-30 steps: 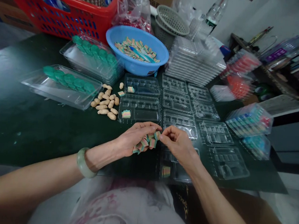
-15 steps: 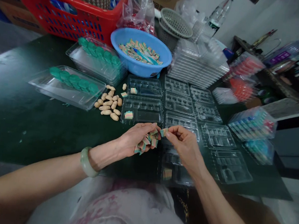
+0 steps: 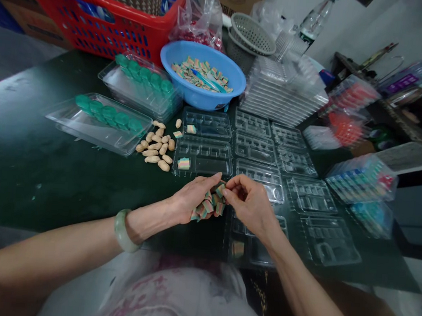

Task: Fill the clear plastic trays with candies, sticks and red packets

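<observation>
My left hand [image 3: 189, 200] is cupped palm-up over the dark table, holding a small heap of rainbow-striped candy pieces [image 3: 209, 205]. My right hand [image 3: 251, 201] touches that heap with its fingertips pinched together at the top piece. Under and beyond both hands lie several clear compartment trays [image 3: 256, 173]. One tray holds a striped piece [image 3: 183, 163], another [image 3: 191, 128] sits in the tray behind it, and a third [image 3: 238, 249] lies in the tray nearest me.
A blue bowl [image 3: 215, 93] of striped candy stands behind the trays. Peanuts [image 3: 157, 145] lie loose at the left, beside clear boxes with green discs [image 3: 107, 114]. A stack of clear trays [image 3: 284, 93], a red crate [image 3: 98, 20] and packed goods [image 3: 361, 178] surround the work area.
My right hand, which held one striped piece just off the heap half a second ago, has moved back onto the heap in my left hand. The camera shifted slightly.
</observation>
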`<state>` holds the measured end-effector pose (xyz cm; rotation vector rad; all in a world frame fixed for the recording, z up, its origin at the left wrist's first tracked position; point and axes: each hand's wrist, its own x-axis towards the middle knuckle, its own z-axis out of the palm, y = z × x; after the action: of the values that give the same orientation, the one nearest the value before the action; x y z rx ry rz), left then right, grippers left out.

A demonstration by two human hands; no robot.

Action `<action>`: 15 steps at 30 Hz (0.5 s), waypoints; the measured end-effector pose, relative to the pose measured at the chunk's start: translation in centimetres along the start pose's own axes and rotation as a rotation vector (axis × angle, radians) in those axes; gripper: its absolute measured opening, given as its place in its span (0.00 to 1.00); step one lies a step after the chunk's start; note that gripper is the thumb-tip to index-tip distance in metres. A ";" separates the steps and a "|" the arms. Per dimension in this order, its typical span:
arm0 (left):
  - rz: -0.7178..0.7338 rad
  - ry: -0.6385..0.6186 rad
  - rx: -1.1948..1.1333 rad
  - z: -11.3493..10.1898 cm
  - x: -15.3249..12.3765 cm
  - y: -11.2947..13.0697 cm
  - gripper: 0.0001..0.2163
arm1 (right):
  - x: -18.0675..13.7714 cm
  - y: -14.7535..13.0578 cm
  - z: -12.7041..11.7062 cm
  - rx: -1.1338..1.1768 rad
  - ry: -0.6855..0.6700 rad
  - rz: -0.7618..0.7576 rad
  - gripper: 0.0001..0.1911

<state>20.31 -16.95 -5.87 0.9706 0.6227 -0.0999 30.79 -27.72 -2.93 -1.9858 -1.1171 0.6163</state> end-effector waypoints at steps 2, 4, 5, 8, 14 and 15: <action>0.011 -0.003 0.015 0.0 0.0 -0.1 0.25 | 0.0 0.2 0.1 -0.071 0.025 -0.012 0.05; 0.021 0.002 0.011 0.0 0.0 -0.1 0.25 | -0.1 0.4 0.2 -0.122 0.031 -0.036 0.08; 0.024 0.006 0.009 0.0 0.0 -0.1 0.25 | -0.1 0.5 0.3 -0.135 0.027 -0.054 0.09; 0.011 0.006 0.012 0.1 0.1 -0.1 0.25 | -0.2 0.6 0.5 -0.127 0.042 -0.112 0.08; 0.017 0.026 -0.027 0.1 0.1 -0.1 0.25 | -0.4 0.5 0.8 -0.168 0.077 -0.239 0.12; 0.011 0.032 -0.037 0.2 0.1 -0.1 0.26 | -0.4 0.6 0.9 -0.174 0.075 -0.254 0.12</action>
<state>20.39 -17.13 -5.92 0.9415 0.6464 -0.0635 30.23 -27.96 -3.88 -1.9508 -1.3877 0.3185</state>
